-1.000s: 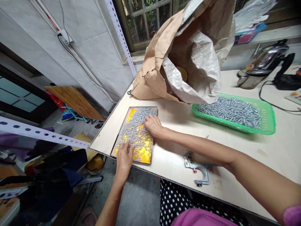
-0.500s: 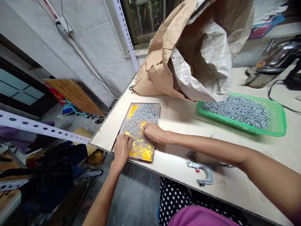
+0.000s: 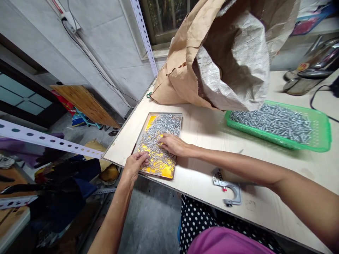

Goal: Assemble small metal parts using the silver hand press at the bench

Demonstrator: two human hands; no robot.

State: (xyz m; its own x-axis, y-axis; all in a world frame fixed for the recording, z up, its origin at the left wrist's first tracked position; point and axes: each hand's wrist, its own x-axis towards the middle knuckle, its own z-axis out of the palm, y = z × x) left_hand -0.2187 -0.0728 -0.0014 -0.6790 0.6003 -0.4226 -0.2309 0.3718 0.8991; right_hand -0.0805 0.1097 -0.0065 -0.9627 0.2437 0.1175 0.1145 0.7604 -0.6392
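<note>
A shallow tray (image 3: 182, 123) with a yellow bottom lies at the table's left corner, strewn with small silvery ribbed metal pieces (image 3: 165, 123) that look like screws. My left hand (image 3: 134, 166) is over the tray's near left edge, thumb and fingers pinched together; what they hold is too small to make out. From the right, my right hand (image 3: 174, 144) reaches over the middle of the tray, its fingers bent together among the pieces. Its fingertips are partly hidden, so I cannot make out what they grip.
A green plastic basket (image 3: 327, 132) full of similar metal pieces stands to the right. Behind the tray, a large brown paper sack (image 3: 174, 81) leans open. A grey C-shaped metal tool (image 3: 234, 192) lies near the table's front edge. A glass jug (image 3: 295, 86) stands at the back right.
My left hand has turned, so its pinched thumb and fingers now show over the tray. My right hand has shifted slightly among the pieces. The whole view has moved a little.
</note>
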